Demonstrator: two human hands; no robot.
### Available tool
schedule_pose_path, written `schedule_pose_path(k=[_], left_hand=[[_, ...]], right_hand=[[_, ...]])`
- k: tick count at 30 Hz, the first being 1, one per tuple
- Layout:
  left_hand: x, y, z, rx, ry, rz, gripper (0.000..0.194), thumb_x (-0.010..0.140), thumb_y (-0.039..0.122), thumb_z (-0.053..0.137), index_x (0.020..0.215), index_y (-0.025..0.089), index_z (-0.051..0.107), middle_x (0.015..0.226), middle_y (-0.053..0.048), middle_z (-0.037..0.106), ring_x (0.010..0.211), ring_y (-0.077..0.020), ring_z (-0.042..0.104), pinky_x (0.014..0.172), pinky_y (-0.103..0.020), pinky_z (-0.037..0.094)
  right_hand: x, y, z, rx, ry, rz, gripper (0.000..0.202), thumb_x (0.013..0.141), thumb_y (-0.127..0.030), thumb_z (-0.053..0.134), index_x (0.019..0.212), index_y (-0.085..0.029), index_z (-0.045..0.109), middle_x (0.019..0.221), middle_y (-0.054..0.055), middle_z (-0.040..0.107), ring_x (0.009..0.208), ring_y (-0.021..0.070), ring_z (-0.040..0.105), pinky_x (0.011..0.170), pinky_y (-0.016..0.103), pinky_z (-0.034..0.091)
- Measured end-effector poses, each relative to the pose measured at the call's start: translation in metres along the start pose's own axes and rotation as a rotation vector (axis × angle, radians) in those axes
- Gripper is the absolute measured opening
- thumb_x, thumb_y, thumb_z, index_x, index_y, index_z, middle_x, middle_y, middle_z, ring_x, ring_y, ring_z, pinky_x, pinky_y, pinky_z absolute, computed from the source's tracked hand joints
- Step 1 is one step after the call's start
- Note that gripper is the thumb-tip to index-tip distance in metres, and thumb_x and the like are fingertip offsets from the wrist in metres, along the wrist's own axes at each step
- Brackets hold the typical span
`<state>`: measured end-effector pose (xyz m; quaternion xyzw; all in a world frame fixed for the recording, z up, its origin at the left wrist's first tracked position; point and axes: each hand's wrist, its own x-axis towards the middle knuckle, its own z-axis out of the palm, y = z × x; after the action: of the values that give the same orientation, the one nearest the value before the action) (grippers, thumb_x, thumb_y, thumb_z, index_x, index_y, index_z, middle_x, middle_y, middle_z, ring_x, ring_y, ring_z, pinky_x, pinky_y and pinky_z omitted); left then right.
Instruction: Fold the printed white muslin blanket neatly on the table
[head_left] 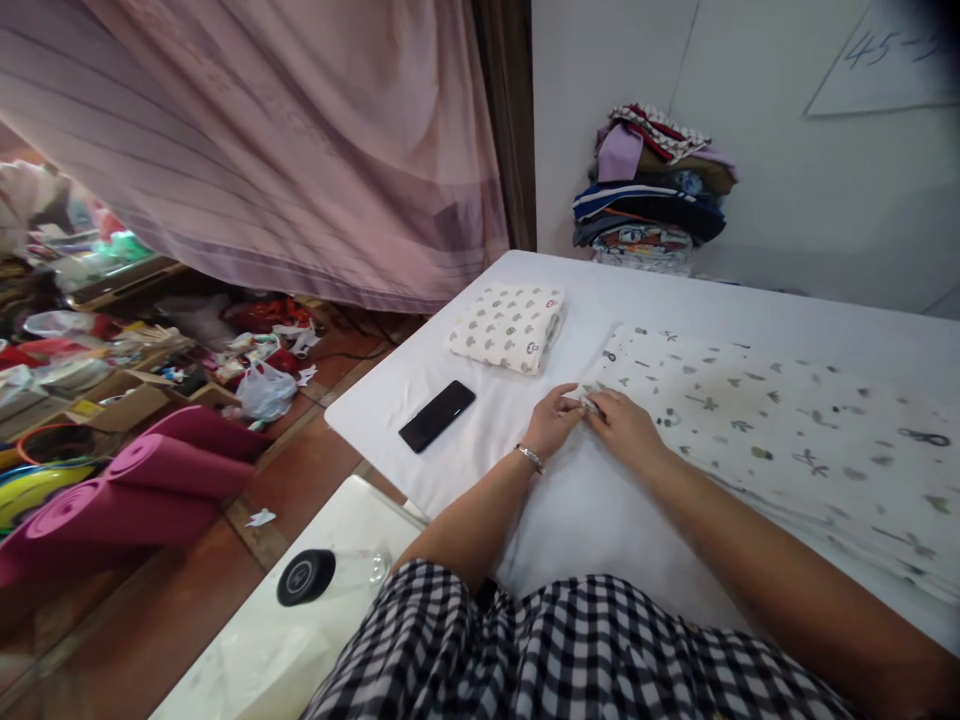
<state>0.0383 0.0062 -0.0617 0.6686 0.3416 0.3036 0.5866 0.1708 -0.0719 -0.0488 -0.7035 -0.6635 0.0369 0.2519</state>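
On the white table a long white cloth point(720, 410) with a grey-green plant print lies folded in layers. Its near left corner is pinched by my left hand point(553, 420), with a bracelet at the wrist, and my right hand point(619, 425). Both hands meet there, fingertips close together, and a small bit of cloth shows between them. Beyond my left hand sits a second cloth point(506, 328), folded into a compact block with a mushroom print. A black phone point(438, 415) lies flat to the left of my hands.
The white tabletop point(555, 540) ends at the left. Below it, a pale surface point(240, 620) bears a black-lidded clear container point(306, 577). Pink rolled mats point(150, 480) and cluttered boxes point(127, 410) cover the floor. Folded clothes point(652, 190) are stacked behind the table, beside a pink curtain point(337, 130).
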Motion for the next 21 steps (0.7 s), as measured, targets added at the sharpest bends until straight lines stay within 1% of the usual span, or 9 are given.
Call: schedule_pose_path(k=[3, 5, 7, 9, 12, 14, 16, 18, 21], left_hand=[[-0.003, 0.006, -0.007, 0.327, 0.048, -0.013, 0.034, 0.078, 0.025, 0.061, 0.111, 0.020, 0.057, 0.085, -0.001, 0.067, 0.075, -0.0133, 0.059, 0.073, -0.027, 0.046], [-0.006, 0.009, -0.009, 0.596, 0.054, -0.010, 0.026, 0.079, 0.036, 0.062, 0.100, 0.020, 0.062, 0.086, -0.003, 0.065, 0.079, -0.0173, 0.059, 0.073, -0.030, 0.046], [-0.009, 0.011, -0.006, 0.815, 0.029, 0.033, 0.025, 0.080, 0.043, 0.059, 0.087, 0.019, 0.063, 0.089, -0.006, 0.063, 0.089, -0.0220, 0.058, 0.076, -0.033, 0.046], [-0.013, 0.012, 0.001, 0.954, 0.009, 0.075, 0.026, 0.082, 0.044, 0.057, 0.081, 0.018, 0.062, 0.093, -0.009, 0.061, 0.095, -0.0248, 0.055, 0.078, -0.035, 0.046], [-0.016, 0.013, 0.012, 1.004, -0.004, 0.081, 0.018, 0.082, 0.036, 0.056, 0.083, 0.018, 0.060, 0.095, -0.010, 0.060, 0.098, -0.0247, 0.054, 0.080, -0.035, 0.046], [-0.016, 0.013, 0.019, 0.952, 0.000, 0.069, 0.012, 0.080, 0.029, 0.056, 0.084, 0.018, 0.059, 0.093, -0.009, 0.061, 0.095, -0.0234, 0.055, 0.081, -0.034, 0.046], [-0.013, 0.013, 0.022, 0.816, 0.012, 0.015, 0.008, 0.077, 0.025, 0.058, 0.081, 0.018, 0.056, 0.084, -0.006, 0.061, 0.087, -0.0212, 0.058, 0.079, -0.033, 0.047], [-0.009, 0.014, 0.022, 0.533, 0.028, -0.110, 0.010, 0.074, 0.023, 0.061, 0.073, 0.019, 0.052, 0.069, -0.001, 0.057, 0.074, -0.0178, 0.058, 0.073, -0.032, 0.048], [0.001, 0.015, 0.016, -0.023, 0.103, -0.320, 0.020, 0.071, 0.020, 0.065, 0.066, 0.018, 0.045, 0.058, 0.005, 0.048, 0.060, -0.0124, 0.055, 0.064, -0.028, 0.051]], right_hand=[[0.001, 0.005, -0.005, 0.124, 0.026, 0.015, 0.024, 0.089, -0.029, 0.038, 0.099, -0.022, 0.058, 0.096, 0.006, 0.062, 0.091, 0.0210, 0.058, 0.076, 0.034, 0.046], [0.002, 0.007, -0.011, 0.145, 0.042, 0.015, 0.024, 0.089, -0.031, 0.038, 0.099, -0.021, 0.059, 0.093, 0.006, 0.062, 0.086, 0.0206, 0.058, 0.073, 0.033, 0.046], [0.004, 0.006, -0.017, 0.129, 0.050, 0.017, 0.024, 0.088, -0.032, 0.039, 0.096, -0.021, 0.059, 0.089, 0.006, 0.061, 0.083, 0.0203, 0.058, 0.072, 0.033, 0.045], [0.006, 0.004, -0.021, 0.107, 0.060, 0.017, 0.024, 0.088, -0.031, 0.038, 0.093, -0.021, 0.060, 0.087, 0.006, 0.061, 0.082, 0.0202, 0.057, 0.072, 0.032, 0.045], [0.009, 0.000, -0.024, 0.086, 0.068, 0.006, 0.026, 0.088, -0.029, 0.038, 0.095, -0.020, 0.061, 0.091, 0.007, 0.062, 0.086, 0.0207, 0.058, 0.075, 0.033, 0.045], [0.009, -0.002, -0.025, 0.085, 0.063, 0.002, 0.027, 0.088, -0.028, 0.038, 0.099, -0.020, 0.061, 0.097, 0.007, 0.062, 0.088, 0.0208, 0.058, 0.077, 0.033, 0.045], [0.009, -0.004, -0.027, 0.084, 0.054, 0.007, 0.027, 0.087, -0.026, 0.039, 0.101, -0.019, 0.061, 0.099, 0.007, 0.062, 0.088, 0.0205, 0.058, 0.076, 0.033, 0.045], [0.009, -0.005, -0.031, 0.077, 0.054, 0.004, 0.027, 0.087, -0.025, 0.040, 0.102, -0.019, 0.061, 0.098, 0.007, 0.062, 0.087, 0.0200, 0.058, 0.074, 0.032, 0.045], [0.009, -0.007, -0.037, 0.023, 0.052, -0.027, 0.026, 0.088, -0.025, 0.039, 0.102, -0.019, 0.061, 0.097, 0.006, 0.062, 0.087, 0.0192, 0.057, 0.072, 0.030, 0.043]])
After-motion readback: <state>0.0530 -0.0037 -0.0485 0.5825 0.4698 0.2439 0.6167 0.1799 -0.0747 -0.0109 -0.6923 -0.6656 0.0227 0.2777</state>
